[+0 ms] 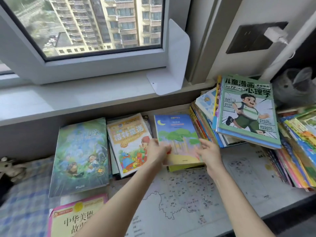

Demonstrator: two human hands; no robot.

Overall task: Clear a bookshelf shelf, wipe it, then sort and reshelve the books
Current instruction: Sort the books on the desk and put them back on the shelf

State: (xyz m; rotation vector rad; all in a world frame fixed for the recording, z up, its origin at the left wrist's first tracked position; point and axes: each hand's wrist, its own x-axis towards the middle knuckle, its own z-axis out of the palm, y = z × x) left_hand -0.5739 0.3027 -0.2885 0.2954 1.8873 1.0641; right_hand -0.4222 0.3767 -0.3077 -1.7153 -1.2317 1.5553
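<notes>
Blue moon book (177,132) gripped at left edge by left hand (158,151); right hand (207,152), fingers straight, touched right edge. Orange cartoon book (128,142) lay just left of it.

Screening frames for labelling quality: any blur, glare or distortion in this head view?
Head view: wide-angle bends the window frame; motion blur on left hand gripping the blue book and on right hand; sheen washes out the green book; even daylight.

A blue moon-and-trees book (177,134) lies flat on a small pile by the desk's (282,200) back edge. An orange storybook (128,144) and a green book (80,156) lie flat to its left.
</notes>
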